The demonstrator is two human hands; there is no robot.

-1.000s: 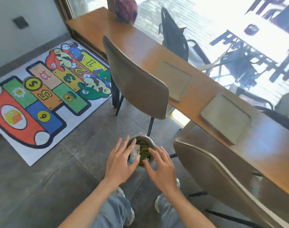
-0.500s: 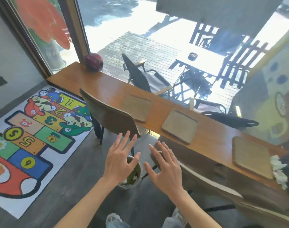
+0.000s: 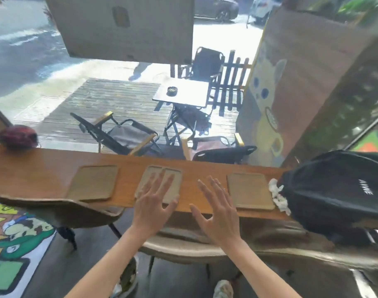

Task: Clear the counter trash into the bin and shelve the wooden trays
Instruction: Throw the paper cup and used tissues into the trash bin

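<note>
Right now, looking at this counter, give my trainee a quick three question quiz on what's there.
1. How many flat rectangular wooden trays lie on the long wooden counter?
2. True or false: the crumpled white tissue lies between the right tray and the black backpack.
3. Which is the left hand over: A) the left tray, B) the middle tray, C) the backpack?

Key
1. Three.
2. True.
3. B. Both hands are open and empty; the right hand is over the bare counter edge.
</note>
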